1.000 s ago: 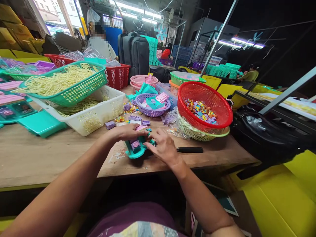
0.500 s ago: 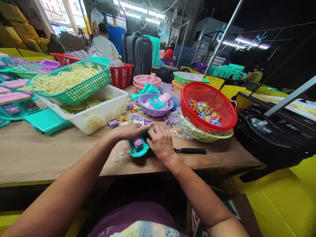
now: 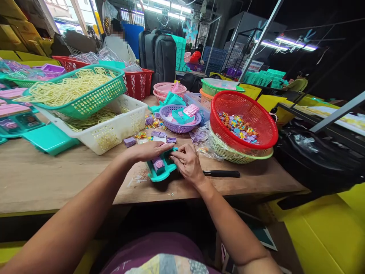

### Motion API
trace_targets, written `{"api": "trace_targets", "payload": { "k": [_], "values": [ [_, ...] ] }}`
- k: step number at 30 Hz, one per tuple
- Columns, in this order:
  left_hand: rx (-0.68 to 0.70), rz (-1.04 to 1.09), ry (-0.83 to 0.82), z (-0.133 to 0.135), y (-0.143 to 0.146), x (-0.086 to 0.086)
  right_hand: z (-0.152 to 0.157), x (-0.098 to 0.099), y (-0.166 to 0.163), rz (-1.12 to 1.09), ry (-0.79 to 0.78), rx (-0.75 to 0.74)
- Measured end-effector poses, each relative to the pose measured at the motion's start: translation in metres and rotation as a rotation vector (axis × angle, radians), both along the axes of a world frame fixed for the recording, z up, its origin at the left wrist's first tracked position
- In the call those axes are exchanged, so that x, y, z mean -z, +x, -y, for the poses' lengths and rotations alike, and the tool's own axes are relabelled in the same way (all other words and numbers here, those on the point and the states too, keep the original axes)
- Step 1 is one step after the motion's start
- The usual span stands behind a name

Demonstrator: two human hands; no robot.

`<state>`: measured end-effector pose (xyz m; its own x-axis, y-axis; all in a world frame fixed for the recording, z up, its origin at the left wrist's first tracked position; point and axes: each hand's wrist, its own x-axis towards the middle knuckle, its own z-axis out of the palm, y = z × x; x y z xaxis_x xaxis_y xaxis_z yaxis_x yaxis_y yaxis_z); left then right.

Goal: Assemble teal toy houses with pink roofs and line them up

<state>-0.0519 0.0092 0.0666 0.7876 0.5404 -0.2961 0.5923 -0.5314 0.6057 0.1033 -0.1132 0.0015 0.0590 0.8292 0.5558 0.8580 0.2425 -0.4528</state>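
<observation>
A teal plastic toy tray [image 3: 160, 169] with purple pieces set in it lies on the wooden table [image 3: 71, 179] near its front edge. My left hand [image 3: 149, 150] lies over the tray's far edge, fingers stretched and pressed on it. My right hand [image 3: 186, 163] rests against the tray's right end, fingers curled and pinched at its top corner; what they pinch is too small to name. Loose purple pieces [image 3: 159, 136] and small coloured bits lie just beyond the tray.
A black-handled tool [image 3: 222, 174] lies right of my right hand. A red basket [image 3: 245, 120] of coloured bits sits on a green one. A purple bowl [image 3: 180, 120], a white crate [image 3: 114, 127] and a green basket [image 3: 76, 91] of yellow parts stand behind. A person sits far back.
My right hand shifted slightly along the tray's right end, its fingers now pinched at the top corner. The left hand stays on the tray. The camera moved a little.
</observation>
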Motion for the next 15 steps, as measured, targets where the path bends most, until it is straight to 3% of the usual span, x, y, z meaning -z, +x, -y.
{"api": "trace_targets", "payload": {
  "k": [4, 8, 15],
  "values": [
    [-0.010, 0.009, -0.006, 0.001, 0.000, -0.002, 0.010, 0.004, -0.009, 0.097, 0.018, 0.154],
    [0.006, -0.004, -0.011, 0.001, 0.000, -0.002, 0.023, 0.002, -0.012, 0.180, -0.025, 0.198],
    [-0.031, -0.026, 0.019, 0.001, 0.001, 0.002, 0.020, -0.031, -0.022, 0.281, -0.194, 0.204]
  ]
}}
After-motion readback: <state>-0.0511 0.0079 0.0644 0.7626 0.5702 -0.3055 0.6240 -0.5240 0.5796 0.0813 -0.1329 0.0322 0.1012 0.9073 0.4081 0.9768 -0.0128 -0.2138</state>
